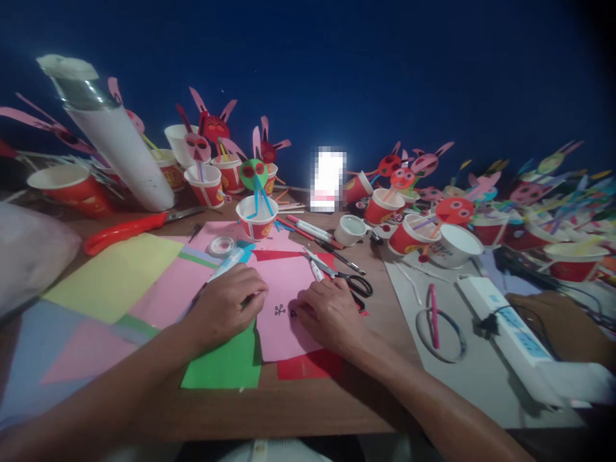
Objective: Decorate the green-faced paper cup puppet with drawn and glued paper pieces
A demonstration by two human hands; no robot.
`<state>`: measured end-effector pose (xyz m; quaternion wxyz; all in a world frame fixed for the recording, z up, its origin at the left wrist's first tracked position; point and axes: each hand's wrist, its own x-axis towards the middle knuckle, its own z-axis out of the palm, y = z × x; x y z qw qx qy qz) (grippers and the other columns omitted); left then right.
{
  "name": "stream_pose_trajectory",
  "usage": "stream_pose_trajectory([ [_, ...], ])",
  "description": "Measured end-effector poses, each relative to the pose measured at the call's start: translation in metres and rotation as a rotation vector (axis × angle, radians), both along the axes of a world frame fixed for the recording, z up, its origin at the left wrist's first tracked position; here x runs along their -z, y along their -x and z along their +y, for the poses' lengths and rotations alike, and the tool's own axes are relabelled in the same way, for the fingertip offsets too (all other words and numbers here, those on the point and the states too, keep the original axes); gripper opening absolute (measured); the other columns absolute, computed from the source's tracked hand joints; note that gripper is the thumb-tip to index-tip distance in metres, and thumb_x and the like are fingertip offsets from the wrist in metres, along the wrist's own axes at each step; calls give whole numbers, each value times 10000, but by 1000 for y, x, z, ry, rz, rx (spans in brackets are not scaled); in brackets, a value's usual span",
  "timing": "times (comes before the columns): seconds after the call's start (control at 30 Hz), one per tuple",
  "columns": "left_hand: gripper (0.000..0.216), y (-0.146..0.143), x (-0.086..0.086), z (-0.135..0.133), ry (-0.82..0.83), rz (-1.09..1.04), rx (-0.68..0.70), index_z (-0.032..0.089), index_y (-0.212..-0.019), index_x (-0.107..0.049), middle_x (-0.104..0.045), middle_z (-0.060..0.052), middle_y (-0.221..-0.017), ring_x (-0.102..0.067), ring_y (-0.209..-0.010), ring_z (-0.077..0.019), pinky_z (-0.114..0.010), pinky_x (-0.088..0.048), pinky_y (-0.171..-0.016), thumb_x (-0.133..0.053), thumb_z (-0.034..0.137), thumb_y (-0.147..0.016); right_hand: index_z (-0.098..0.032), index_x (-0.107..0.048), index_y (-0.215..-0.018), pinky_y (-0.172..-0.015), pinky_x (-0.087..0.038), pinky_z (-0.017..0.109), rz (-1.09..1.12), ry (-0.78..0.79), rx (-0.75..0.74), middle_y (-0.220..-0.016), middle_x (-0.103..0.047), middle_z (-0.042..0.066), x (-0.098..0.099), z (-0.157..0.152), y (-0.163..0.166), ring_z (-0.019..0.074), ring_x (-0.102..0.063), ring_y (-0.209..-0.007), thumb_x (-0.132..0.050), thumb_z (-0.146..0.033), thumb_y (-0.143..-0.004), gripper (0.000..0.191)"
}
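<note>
My left hand (pixel 235 298) is curled closed at the left edge of a pink paper sheet (pixel 276 337), above a green sheet (pixel 221 369). What its fingers hold, if anything, is hidden. Behind it lies a white-and-blue tube (pixel 228 263). On the pink sheet rests my right hand (pixel 330 311), fingertips pinched beside a small black flower-like drawing (pixel 280 310). A second dark mark sits at those fingertips; whatever they pinch cannot be made out. A white marker (pixel 316 271) shows just beyond the knuckles, next to black-handled scissors (pixel 356 283).
Red-handled scissors (pixel 128 232), yellow paper (pixel 115 276) and a tape roll (pixel 221 246) lie left. Paper cups with rabbit-like figures (pixel 255 221) line the back, near a bottle (pixel 120 151), a cup (pixel 352 230) and a blurred bright screen (pixel 328 179). A power strip (pixel 505 333) lies right.
</note>
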<state>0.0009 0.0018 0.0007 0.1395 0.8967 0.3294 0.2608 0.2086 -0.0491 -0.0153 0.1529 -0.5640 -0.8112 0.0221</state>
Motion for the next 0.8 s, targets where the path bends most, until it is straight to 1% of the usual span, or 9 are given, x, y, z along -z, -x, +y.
stream_pose_trajectory([
  [0.13, 177, -1, -2, -1, 49, 12, 12, 159, -757, -598, -597, -43, -749, -520, -766, -164, -310, -425, -719, -436, 149, -827, -184, -620, -692, -696, -245, 313, 92, 23, 6, -690, -621, 20, 2, 1, -1, 146, -531, -704, -512, -243, -831, 187],
  [0.27, 180, -2, -4, -3, 87, -27, 23, 158, -761, -602, -606, -41, -759, -521, -769, -158, -304, -430, -717, -436, 148, -829, -179, -596, -726, -698, -278, 295, 278, 42, 3, -728, -625, 13, -7, 1, -5, 143, -541, -717, -520, -218, -828, 133],
  [0.4, 185, -6, -7, -6, 173, -85, 15, 163, -751, -594, -610, -25, -752, -535, -756, -139, -276, -436, -717, -431, 153, -839, -178, -567, -708, -696, -306, 272, 422, 57, 43, -704, -614, -6, -15, 2, -6, 129, -531, -691, -512, -202, -833, 139],
  [0.5, 183, -9, -6, -9, 216, -104, 19, 164, -756, -593, -610, -21, -760, -540, -764, -135, -268, -435, -724, -433, 163, -844, -183, -588, -709, -688, -298, 266, 385, 102, 47, -701, -619, -11, -14, 2, -6, 127, -536, -699, -523, -227, -831, 145],
  [0.6, 180, -10, -2, -10, 231, -102, 37, 166, -766, -594, -609, -26, -777, -532, -785, -141, -279, -425, -745, -436, 182, -849, -186, -613, -704, -671, -267, 275, 257, 152, 17, -705, -626, -7, -11, 1, -5, 124, -536, -694, -532, -255, -824, 160],
  [0.7, 173, -10, 2, -11, 244, -98, 55, 170, -774, -593, -607, -29, -796, -525, -799, -144, -284, -416, -759, -438, 184, -851, -187, -625, -715, -669, -235, 294, 140, 143, 11, -711, -625, 6, -8, 0, -3, 135, -534, -709, -538, -270, -808, 151],
  [0.8, 170, -9, 4, -11, 248, -105, 60, 168, -770, -590, -603, -28, -799, -520, -806, -144, -285, -409, -772, -440, 178, -850, -188, -631, -721, -674, -217, 307, 76, 119, 4, -716, -626, 16, -6, -1, 0, 144, -535, -730, -530, -258, -801, 146],
])
